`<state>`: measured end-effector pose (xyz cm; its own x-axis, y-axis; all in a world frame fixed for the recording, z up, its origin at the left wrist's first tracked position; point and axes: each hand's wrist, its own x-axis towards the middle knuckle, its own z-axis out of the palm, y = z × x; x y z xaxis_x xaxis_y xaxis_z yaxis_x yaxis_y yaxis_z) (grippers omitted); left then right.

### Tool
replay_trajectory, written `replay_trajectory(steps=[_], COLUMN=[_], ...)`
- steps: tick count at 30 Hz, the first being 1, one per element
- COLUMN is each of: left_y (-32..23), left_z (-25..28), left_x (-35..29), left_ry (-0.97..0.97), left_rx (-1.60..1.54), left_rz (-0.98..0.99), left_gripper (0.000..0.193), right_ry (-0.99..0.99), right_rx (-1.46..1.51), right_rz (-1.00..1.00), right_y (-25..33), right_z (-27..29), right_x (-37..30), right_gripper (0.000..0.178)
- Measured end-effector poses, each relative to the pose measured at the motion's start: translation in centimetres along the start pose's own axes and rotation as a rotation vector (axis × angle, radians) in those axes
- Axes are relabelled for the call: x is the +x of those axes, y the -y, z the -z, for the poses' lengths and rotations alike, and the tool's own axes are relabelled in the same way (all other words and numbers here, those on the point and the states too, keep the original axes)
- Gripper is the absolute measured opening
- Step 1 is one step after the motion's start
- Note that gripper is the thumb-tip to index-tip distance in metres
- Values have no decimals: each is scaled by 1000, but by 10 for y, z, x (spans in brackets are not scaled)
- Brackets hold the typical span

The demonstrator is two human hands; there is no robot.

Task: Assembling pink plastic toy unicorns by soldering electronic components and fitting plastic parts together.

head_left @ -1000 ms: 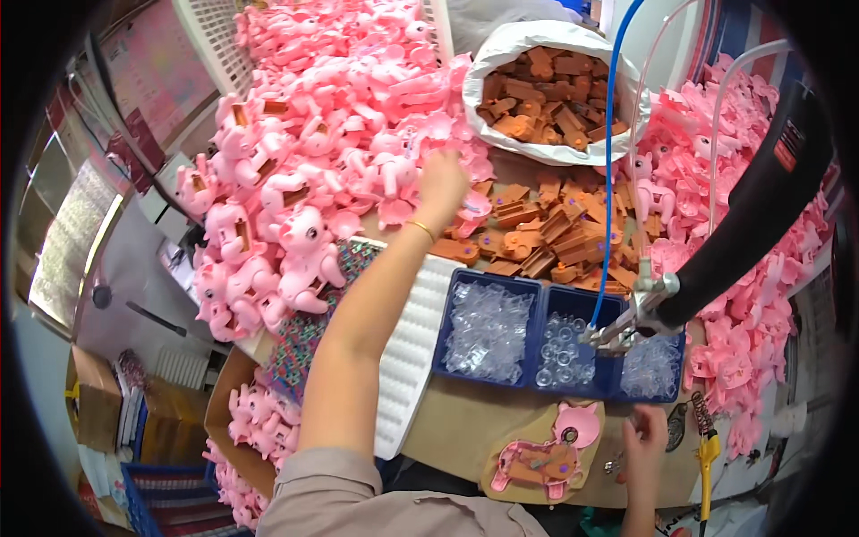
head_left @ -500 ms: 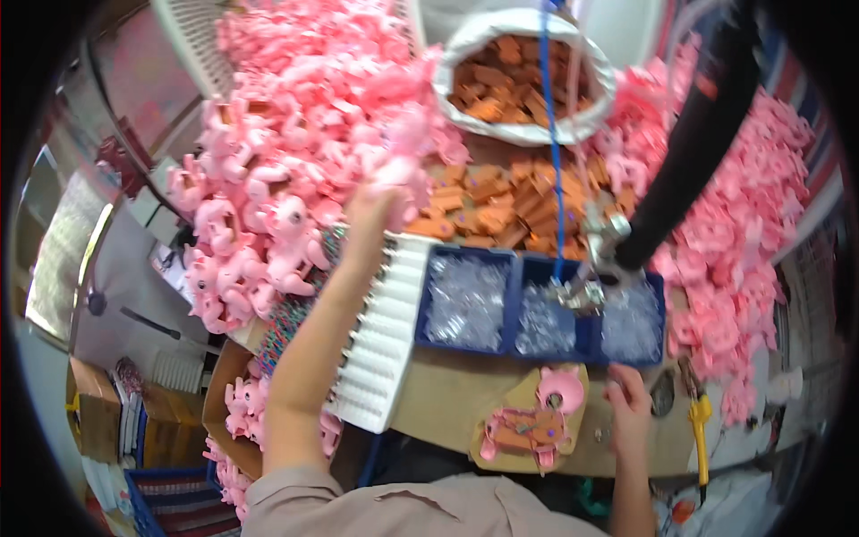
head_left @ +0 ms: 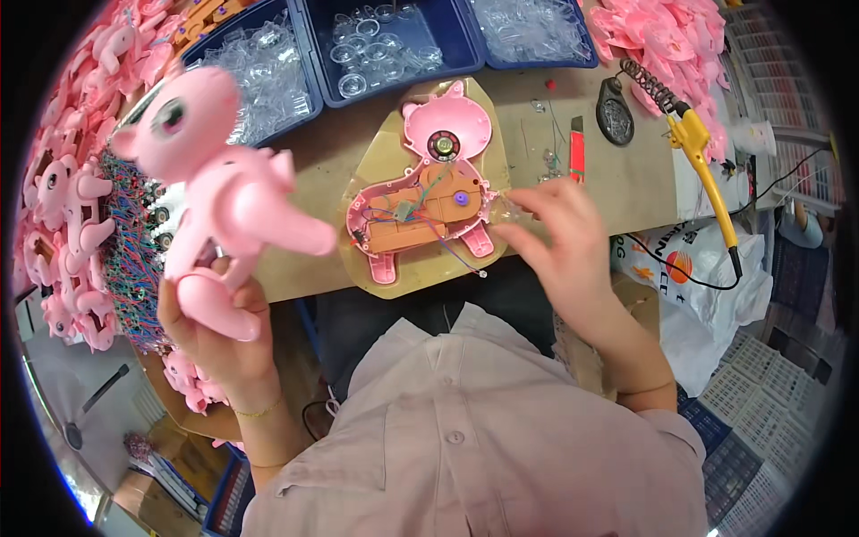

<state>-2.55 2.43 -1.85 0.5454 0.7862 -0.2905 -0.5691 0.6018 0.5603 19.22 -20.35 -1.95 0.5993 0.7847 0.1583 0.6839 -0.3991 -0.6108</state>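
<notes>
Above the near left part of the surface (head_left: 644,179), one pink pony figure (head_left: 228,201) is tilting in the left hand (head_left: 224,353), whose fingers are closing firmly around its lower end. A second ago that hand was reaching into the heap; now it is holding the figure up beside one open pink half-shell (head_left: 470,134). To judge by this, the work is now centring on these two pieces, both lying within easy reach.

The half-shell is resting in one tan cradle (head_left: 385,143) and carrying one orange box (head_left: 403,237), one purple knob (head_left: 461,199), one round black speaker (head_left: 443,146) and several thin wires, too tangled for counting. Just beside its right edge, the right hand (head_left: 573,246) is hovering with thumb and forefinger parted; something small and clear is showing between them, but whether they are pinching it one cannot tell.

Farther out, one red cutter (head_left: 577,152), one black oval holder (head_left: 616,112) and one yellow soldering iron (head_left: 711,183) are lying to the right. Beyond the cradle, three compartments of a blue bin (head_left: 447,36) are holding clear plastic pieces (head_left: 367,58), too many for counting. Uncounted pink parts are piling up at the far right (head_left: 662,40), and more pony figures (head_left: 72,206) are crowding the left.
</notes>
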Motion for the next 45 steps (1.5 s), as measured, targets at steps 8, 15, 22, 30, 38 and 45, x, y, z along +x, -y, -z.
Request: replay_trajectory(steps=[8,15,22,30,38,45], left_y=[13,33,12,-3,20,51], left_z=[-12,-76,-85,-39,-34,-38], left_x=[-22,-13,-29,-24,-5,-2], left_ry=[181,275,379,140,160,133], left_rx=[120,702,1753,634,570,753], left_rz=[199,-89,-428,93,247,161], left_gripper=[72,69,83,78,55,26], right_ry=[108,332,494,258,274,256], right_rx=[-285,1141,1052,-218,238,457], right_rz=[170,-208,-324,767,413,278], right_y=[12,58,93,15,28,20], right_z=[8,18,25,10,-5,-16], right_x=[13,79,80,20,37,34], right_gripper=[36,48,43,24,21,14])
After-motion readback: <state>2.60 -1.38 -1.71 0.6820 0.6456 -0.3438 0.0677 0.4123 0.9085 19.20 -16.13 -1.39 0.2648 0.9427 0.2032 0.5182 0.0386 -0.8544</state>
